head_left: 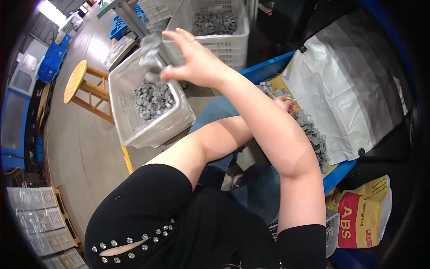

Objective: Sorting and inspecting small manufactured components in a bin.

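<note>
My arms are crossed, with the right forearm over the left. My right hand [197, 60] is open, thumb and fingers spread, above a white plastic crate [130, 130]. Just beyond its fingertips, blurred grey pieces [151, 56] hang in the air over the crate. Small flat grey plastic parts [154, 101] lie heaped inside. My left hand [286, 104], partly hidden behind the right forearm, is closed at a blue-edged tray [333, 179]. A thin pale stick-like piece [299, 97] pokes out from its fingers. Loose grey parts [316, 139] are piled in the tray beside that hand.
A second white crate [230, 49] of grey parts stands beyond. White plastic sheeting [331, 89] is clipped over the tray. A wooden stool [77, 80] is at left, stacked bundles [38, 215] lower left. A yellow-and-red sack [363, 215] sits at lower right.
</note>
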`<state>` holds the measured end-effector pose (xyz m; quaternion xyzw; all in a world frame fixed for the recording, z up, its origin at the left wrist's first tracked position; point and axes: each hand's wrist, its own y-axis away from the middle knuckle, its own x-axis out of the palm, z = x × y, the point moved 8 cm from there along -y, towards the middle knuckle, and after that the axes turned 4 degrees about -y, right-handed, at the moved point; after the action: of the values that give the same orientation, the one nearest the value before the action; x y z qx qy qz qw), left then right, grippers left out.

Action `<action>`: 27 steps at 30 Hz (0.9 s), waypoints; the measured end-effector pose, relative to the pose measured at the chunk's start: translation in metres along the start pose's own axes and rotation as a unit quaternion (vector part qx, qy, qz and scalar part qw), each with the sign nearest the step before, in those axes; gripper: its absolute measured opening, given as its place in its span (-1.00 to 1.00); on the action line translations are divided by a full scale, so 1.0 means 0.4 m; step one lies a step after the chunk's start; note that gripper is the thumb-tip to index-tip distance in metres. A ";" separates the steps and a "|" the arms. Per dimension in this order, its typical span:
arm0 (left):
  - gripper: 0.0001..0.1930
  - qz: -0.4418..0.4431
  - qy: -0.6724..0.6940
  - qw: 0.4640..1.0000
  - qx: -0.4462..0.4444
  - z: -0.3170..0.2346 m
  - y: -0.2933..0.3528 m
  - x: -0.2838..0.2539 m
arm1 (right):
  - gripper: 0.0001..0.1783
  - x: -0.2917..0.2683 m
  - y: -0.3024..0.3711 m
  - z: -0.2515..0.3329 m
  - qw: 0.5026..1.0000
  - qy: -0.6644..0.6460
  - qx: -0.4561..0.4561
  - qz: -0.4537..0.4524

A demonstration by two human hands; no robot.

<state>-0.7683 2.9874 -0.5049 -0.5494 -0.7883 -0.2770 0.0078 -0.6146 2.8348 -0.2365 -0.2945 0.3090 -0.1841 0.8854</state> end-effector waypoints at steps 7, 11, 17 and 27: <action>-0.78 0.139 0.188 0.958 0.165 -0.047 0.026 0.002 | -0.53 -0.261 0.250 -0.038 0.990 0.103 0.100 0.003; -0.69 0.092 0.116 0.986 0.081 -0.058 0.039 0.051 | -0.24 -0.484 0.594 -0.161 0.883 0.312 0.322 -0.136; -0.64 0.218 0.070 0.972 0.057 0.011 0.080 0.194 | -0.14 -0.534 0.838 -0.178 0.840 0.145 0.416 -0.316; -0.66 0.277 -0.347 0.873 0.202 -0.059 0.233 0.193 | -0.78 -0.695 1.110 0.285 0.676 0.377 0.556 -0.303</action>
<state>-0.7247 3.0661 -0.4204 -0.7924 -0.5949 0.1099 -0.0787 -0.6819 3.3596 -0.3241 0.2692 0.3505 -0.6759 0.5897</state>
